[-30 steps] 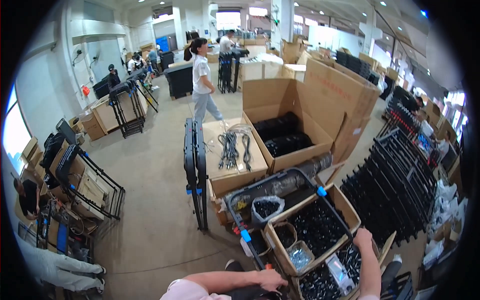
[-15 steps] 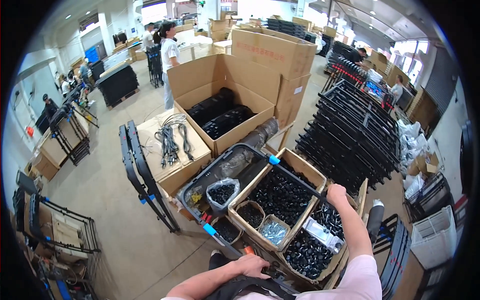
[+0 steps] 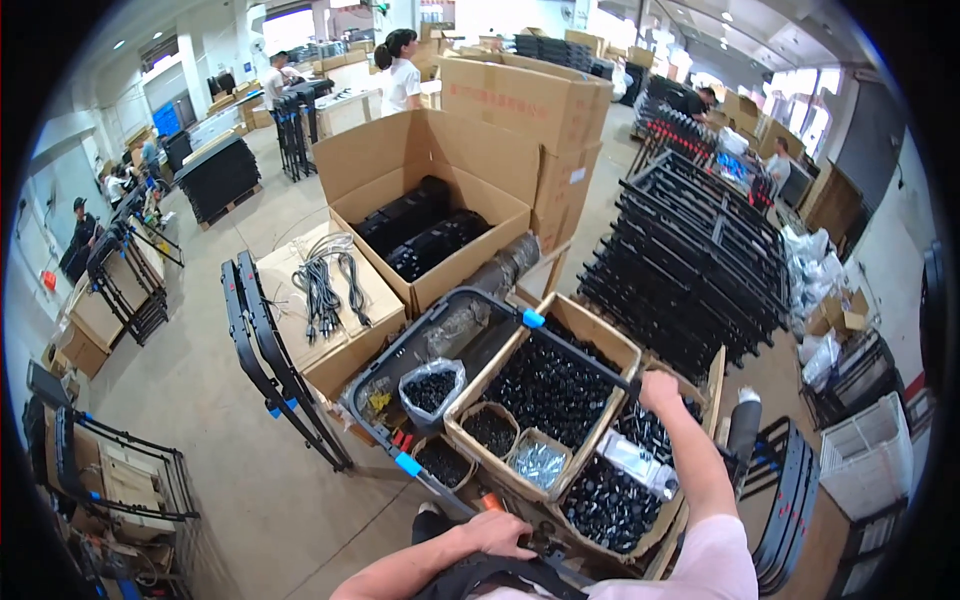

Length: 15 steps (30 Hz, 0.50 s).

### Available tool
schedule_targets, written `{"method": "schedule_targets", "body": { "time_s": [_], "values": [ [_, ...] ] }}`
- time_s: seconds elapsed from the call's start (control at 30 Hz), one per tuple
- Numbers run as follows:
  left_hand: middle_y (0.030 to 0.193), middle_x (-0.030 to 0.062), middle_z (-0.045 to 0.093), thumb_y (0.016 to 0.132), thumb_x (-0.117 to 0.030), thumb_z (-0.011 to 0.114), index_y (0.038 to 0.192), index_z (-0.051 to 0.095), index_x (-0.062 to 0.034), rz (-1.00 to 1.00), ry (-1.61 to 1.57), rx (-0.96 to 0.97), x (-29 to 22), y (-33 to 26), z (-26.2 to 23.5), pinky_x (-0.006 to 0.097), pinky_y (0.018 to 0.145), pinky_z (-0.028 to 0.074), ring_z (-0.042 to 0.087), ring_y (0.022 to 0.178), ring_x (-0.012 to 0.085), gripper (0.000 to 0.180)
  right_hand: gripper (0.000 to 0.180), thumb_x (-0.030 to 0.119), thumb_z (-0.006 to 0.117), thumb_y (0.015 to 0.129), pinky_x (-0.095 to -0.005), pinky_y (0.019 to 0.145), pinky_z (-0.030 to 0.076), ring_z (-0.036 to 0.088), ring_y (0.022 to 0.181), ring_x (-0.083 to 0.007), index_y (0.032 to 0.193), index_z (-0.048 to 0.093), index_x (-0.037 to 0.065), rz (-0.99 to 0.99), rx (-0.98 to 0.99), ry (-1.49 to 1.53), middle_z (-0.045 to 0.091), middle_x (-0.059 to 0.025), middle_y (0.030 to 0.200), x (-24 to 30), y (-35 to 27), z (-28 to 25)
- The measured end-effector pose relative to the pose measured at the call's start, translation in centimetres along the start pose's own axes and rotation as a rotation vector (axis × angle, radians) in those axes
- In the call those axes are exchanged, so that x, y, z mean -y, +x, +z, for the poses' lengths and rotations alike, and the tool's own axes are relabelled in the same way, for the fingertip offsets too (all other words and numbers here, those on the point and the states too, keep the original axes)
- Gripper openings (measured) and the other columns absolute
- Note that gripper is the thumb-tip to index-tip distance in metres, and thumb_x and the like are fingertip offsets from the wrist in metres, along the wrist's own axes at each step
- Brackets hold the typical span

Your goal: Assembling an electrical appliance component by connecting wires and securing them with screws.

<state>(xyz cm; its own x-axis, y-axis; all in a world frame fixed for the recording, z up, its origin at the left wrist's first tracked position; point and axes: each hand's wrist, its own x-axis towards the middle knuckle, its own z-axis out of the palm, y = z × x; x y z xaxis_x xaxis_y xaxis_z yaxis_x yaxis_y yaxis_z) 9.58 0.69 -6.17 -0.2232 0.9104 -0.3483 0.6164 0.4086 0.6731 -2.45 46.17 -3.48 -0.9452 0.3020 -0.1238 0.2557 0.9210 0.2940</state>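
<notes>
The metal frame point(image 3: 455, 320) is black with blue clips; brown cardboard boxes point(image 3: 590, 335) hold black parts; the person's sleeve point(image 3: 715, 560) is pink.

Coiled black cables point(image 3: 330, 285) on a closed carton point(image 3: 345, 335), stacked black frames point(image 3: 690, 260), open large box point(image 3: 430, 215)

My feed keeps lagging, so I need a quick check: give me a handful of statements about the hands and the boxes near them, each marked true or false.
1. The right hand grips the black frame bar over the cardboard box of black parts. True.
2. The left hand is raised above the cables. False: it rests low on the frame's near end, far from the cables.
3. The cables lie on a closed cardboard box. True.
4. The large open carton holds white parts. False: its contents are black.
5. A clear bag of black parts sits beside the box of black parts. True.
</notes>
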Motion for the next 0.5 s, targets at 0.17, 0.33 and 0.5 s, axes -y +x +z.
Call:
{"method": "schedule_targets", "body": {
  "time_s": [0.17, 0.33, 0.5],
  "values": [
    [0.099, 0.0161, 0.075, 0.089, -0.059, 0.067, 0.107, 0.073, -0.0089, 0.002, -0.019, 0.010, -0.2, -0.3, -0.6, 0.048, 0.082, 0.055, 0.071, 0.096, 0.0380, 0.054, 0.020, 0.019, 0.060, 0.089, -0.0475, 0.078, 0.061, 0.076, 0.090, -0.0340, 0.095, 0.075, 0.009, -0.067, -0.086, 0.116, 0.077, -0.0143, 0.094, 0.3, -0.8, 0.1],
    [0.101, 0.0160, 0.075, 0.090, -0.058, 0.066, 0.107, 0.073, -0.0079, -0.023, 0.001, 0.032, -0.5, -0.5, -0.3, 0.048, 0.085, 0.055, 0.070, 0.100, 0.0373, 0.054, 0.023, 0.019, 0.059, 0.091, -0.0486, 0.078, 0.060, 0.076, 0.093, -0.0340, 0.107, 0.073, 0.009, -0.002, -0.051, 0.090, 0.076, -0.0173, 0.095, 0.8, -0.5, 0.5],
    [0.102, 0.0159, 0.075, 0.089, -0.059, 0.066, 0.107, 0.073, -0.0085, -0.026, -0.006, 0.026, -0.3, -0.8, -1.0, 0.048, 0.086, 0.055, 0.071, 0.100, 0.0370, 0.055, 0.027, 0.019, 0.061, 0.092, -0.0452, 0.085, 0.061, 0.075, 0.104, -0.0305, 0.111, 0.078, 0.012, 0.097, 0.223, -0.039, 0.078, -0.0124, 0.106, 1.5, 0.0, -1.4]
  ]
}}
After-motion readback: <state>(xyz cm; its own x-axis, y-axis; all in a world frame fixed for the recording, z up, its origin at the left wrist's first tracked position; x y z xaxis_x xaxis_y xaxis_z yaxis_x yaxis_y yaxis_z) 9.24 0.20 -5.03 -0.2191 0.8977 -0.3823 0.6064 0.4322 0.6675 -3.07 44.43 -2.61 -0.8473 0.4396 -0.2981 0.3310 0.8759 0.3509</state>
